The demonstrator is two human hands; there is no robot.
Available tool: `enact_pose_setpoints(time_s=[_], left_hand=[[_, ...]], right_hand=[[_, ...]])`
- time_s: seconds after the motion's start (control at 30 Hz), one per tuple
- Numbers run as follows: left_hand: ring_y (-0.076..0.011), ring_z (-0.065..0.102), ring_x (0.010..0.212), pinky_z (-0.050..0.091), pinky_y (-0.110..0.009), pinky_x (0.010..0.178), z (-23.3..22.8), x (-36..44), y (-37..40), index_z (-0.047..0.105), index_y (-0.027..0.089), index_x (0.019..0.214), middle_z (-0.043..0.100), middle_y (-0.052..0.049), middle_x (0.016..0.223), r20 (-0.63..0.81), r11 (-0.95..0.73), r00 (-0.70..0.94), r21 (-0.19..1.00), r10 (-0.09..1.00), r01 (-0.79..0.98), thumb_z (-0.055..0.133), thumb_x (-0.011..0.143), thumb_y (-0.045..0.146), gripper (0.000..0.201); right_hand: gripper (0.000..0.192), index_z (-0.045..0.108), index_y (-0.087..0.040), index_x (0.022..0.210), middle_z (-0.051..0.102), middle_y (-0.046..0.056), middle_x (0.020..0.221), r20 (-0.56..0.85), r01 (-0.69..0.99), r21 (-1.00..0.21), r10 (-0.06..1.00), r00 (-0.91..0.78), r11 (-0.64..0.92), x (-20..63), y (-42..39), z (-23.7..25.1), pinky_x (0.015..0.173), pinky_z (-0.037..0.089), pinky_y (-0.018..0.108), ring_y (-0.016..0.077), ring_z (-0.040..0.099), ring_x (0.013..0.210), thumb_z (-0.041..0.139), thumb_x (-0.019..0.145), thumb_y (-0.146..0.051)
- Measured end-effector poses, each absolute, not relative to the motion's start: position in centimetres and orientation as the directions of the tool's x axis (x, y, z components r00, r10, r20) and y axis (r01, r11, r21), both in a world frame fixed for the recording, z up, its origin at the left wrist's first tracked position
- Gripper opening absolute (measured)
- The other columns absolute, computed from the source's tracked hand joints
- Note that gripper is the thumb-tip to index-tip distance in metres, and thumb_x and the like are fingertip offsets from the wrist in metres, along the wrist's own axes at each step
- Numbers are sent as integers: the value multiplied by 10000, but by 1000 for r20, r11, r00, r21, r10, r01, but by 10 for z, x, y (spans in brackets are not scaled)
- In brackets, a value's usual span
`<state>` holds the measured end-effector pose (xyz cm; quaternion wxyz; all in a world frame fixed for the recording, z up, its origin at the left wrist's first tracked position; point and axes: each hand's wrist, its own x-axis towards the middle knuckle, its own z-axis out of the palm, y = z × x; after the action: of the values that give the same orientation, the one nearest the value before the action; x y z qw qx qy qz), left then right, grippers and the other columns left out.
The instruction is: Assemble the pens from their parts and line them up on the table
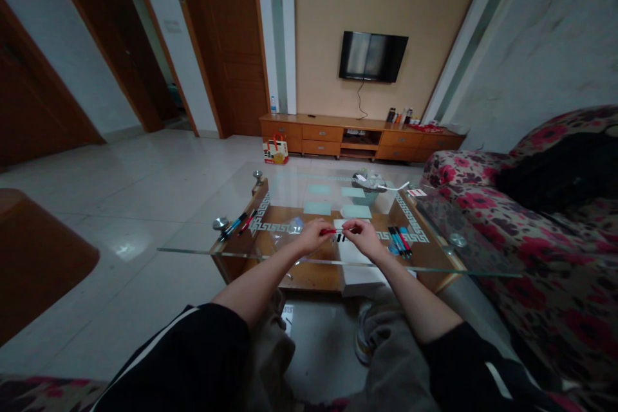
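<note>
Both my hands meet over the near edge of a glass-topped coffee table point(193, 250). My left hand point(315, 235) pinches one end of a red pen point(329, 231). My right hand point(361, 235) grips the other end, close to a small dark piece that is too small to make out. A white sheet point(357, 252) lies on the glass just under my hands. Several pens point(400, 241) in blue, red and black lie to the right of my right hand. More pens point(239, 223) lie at the left end of the table.
A small basket point(367, 188) with white items stands at the far side of the table, with pale cards point(355, 210) near it. A floral sofa point(531, 251) lines the right. A brown rounded piece of furniture point(33, 257) sits left. A TV cabinet point(357, 136) stands at the far wall.
</note>
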<state>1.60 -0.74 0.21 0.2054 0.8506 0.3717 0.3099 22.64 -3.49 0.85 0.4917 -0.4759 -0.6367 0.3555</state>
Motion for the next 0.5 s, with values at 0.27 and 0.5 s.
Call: enact_pose_setpoints(time_s=[0.27, 0.5], left_hand=[[-127, 550, 669, 422, -218, 642, -2, 20, -9, 719, 174, 1055, 635, -5, 745, 352, -597, 521, 672, 777, 437, 643, 801, 248, 276], [-104, 531, 602, 374, -192, 568, -4, 27, -12, 711, 157, 1005, 620, 17, 682, 317, -572, 553, 727, 770, 380, 630, 814, 280, 241]], right_hand=[[354, 676, -157, 922, 678, 42, 806, 267, 196, -942, 962, -56, 273, 225, -35, 8, 634, 488, 271, 141, 587, 667, 749, 679, -404], [403, 659, -152, 978, 649, 14, 747, 224, 141, -963, 973, -55, 229, 223, -36, 9, 589, 451, 244, 124, 564, 636, 754, 685, -413]])
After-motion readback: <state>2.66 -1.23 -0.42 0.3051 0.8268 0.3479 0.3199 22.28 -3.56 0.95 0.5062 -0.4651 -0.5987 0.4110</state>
